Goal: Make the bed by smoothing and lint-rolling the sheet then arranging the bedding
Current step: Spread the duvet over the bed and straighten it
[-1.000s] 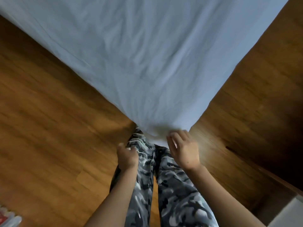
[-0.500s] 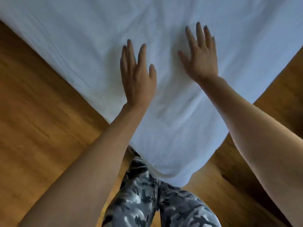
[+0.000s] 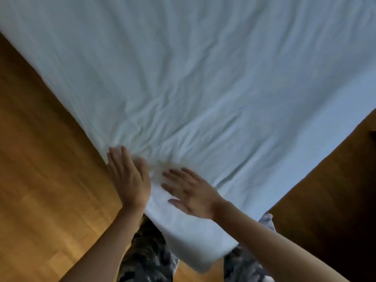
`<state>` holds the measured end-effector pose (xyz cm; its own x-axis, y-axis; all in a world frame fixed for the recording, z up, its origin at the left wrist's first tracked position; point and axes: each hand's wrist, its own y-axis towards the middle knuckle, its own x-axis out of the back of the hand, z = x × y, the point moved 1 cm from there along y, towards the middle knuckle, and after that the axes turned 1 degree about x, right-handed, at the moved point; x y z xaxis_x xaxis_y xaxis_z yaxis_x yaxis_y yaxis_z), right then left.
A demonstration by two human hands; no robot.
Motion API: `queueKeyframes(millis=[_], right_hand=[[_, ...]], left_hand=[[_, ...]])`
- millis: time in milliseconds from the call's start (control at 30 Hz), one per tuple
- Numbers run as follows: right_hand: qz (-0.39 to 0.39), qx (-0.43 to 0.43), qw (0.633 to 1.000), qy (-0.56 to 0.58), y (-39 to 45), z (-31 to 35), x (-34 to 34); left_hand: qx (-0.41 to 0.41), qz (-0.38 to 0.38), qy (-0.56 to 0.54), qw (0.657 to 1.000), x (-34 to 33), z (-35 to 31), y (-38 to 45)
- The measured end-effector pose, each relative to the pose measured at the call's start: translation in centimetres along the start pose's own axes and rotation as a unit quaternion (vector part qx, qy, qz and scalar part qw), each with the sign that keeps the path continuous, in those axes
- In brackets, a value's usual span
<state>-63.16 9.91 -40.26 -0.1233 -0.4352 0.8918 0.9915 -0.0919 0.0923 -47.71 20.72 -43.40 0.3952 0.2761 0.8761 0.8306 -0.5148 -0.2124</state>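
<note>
A pale blue-white sheet covers the mattress and fills most of the view, its near corner pointing at my legs. Creases bunch up in the sheet just beyond my fingers. My left hand lies flat at the sheet's left edge, fingers straight and pointing away from me. My right hand presses flat on the sheet beside it, fingers spread and pointing left. Both hands are blurred by motion. No lint roller is in view.
Wooden floor runs along the left of the bed, and darker floor lies to the right. My legs in camouflage trousers stand against the mattress corner.
Both hands have slid back toward me across the sheet, from further up the bed to near the corner. The sheet has wrinkled up ahead of them.
</note>
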Motion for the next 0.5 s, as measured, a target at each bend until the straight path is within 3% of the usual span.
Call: queueKeyframes(millis=[67, 133, 200, 300, 400, 500], right_hand=[[-0.093, -0.091, 0.990, -0.046, 1.2, -6.7, 3.5], [-0.132, -0.177, 0.968, -0.121, 2.6, -15.5, 7.0], [-0.136, -0.262, 0.942, -0.157, 4.4, -24.4, 10.6], [-0.118, -0.335, 0.920, -0.166, 7.4, -34.8, 15.7], [-0.027, -0.289, 0.946, -0.148, 11.7, -40.7, 18.7], [0.084, -0.176, 0.967, -0.165, 13.4, -39.2, 15.2]], left_hand=[[-0.018, -0.032, -0.013, 0.999, 0.1, -3.8, 2.3], [-0.075, -0.063, 0.007, 0.995, -0.8, -8.5, 5.0], [-0.114, -0.086, 0.042, 0.989, -2.0, -13.1, 7.2], [-0.093, -0.111, 0.059, 0.988, -4.1, -17.7, 9.3], [-0.015, -0.128, 0.091, 0.988, -6.1, -17.3, 8.5], [0.083, -0.151, 0.111, 0.979, -8.2, -14.6, 2.9]])
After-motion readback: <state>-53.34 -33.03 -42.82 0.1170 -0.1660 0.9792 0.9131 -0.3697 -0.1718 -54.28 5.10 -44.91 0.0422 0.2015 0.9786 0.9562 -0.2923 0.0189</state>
